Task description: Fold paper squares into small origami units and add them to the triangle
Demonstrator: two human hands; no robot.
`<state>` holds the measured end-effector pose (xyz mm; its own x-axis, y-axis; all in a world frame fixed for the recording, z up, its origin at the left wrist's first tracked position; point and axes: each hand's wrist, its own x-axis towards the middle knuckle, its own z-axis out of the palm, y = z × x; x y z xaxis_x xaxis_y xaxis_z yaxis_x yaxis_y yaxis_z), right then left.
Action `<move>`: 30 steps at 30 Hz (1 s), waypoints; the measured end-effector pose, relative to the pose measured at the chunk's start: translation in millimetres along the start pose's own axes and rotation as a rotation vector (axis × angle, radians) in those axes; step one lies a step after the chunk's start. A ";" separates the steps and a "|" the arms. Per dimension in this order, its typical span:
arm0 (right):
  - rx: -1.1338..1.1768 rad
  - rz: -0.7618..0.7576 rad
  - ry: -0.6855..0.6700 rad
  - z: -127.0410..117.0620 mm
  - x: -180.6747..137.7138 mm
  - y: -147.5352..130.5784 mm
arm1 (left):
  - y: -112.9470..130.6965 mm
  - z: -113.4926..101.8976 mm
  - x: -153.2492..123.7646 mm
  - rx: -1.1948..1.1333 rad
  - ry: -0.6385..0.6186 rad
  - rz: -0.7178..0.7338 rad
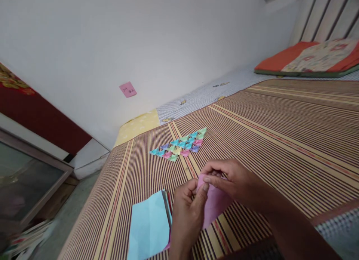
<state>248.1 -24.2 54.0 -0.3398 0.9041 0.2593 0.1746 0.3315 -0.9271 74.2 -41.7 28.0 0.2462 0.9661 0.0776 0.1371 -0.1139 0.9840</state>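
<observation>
Between my two hands is a sheet of pink paper (214, 206), held up over the striped mat. My left hand (187, 207) pinches its near-left edge with thumb and fingers. The fingers of my right hand (227, 178) are closed on the top edge, the thumb lying across the front. Both thumbs are close together at the upper corner; part of the paper is hidden behind the hands. Just left of my left hand lies a stack of coloured paper (150, 224) with a light blue sheet on top. Beyond the hands, several small folded paper triangles (181, 144) in mixed colours lie in rows.
The striped mat (252, 140) covers the bed, with patterned cloth (193, 97) along the wall side. An orange folded quilt (308, 58) rests at the far right. A pink note (128, 89) is stuck on the white wall. The bed's left edge drops to the floor (75, 207).
</observation>
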 end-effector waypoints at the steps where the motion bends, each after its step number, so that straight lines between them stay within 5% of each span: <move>1: -0.002 0.003 -0.001 0.1 -0.1 0.2 | -0.4 -0.1 0.1 -0.009 -0.001 0.003; 11: -0.093 -0.021 0.079 2.4 1.5 7.4 | -4.0 -2.5 4.8 -0.027 -0.059 -0.072; 14: -0.047 -0.035 0.237 -1.2 5.6 15.2 | -4.8 -15.6 7.7 -0.009 0.001 -0.095; 19: 0.169 -0.026 0.664 1.4 14.0 28.8 | -11.3 -22.3 15.0 -0.355 0.396 -0.017; 21: 0.279 -0.022 0.741 9.8 16.3 29.3 | -13.4 -7.1 16.5 -0.492 0.352 0.028; 26: 0.361 -0.022 0.697 41.1 17.0 19.9 | -11.5 35.9 13.5 -0.484 0.396 -0.083; 30: 0.327 -0.094 0.580 54.5 16.9 14.0 | -6.4 33.4 14.1 -0.606 0.490 -0.052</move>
<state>194.5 -19.0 30.7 0.2281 0.9041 0.3614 -0.1515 0.3996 -0.9041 108.8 -35.1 17.5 -0.2175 0.9749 -0.0484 -0.4461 -0.0552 0.8933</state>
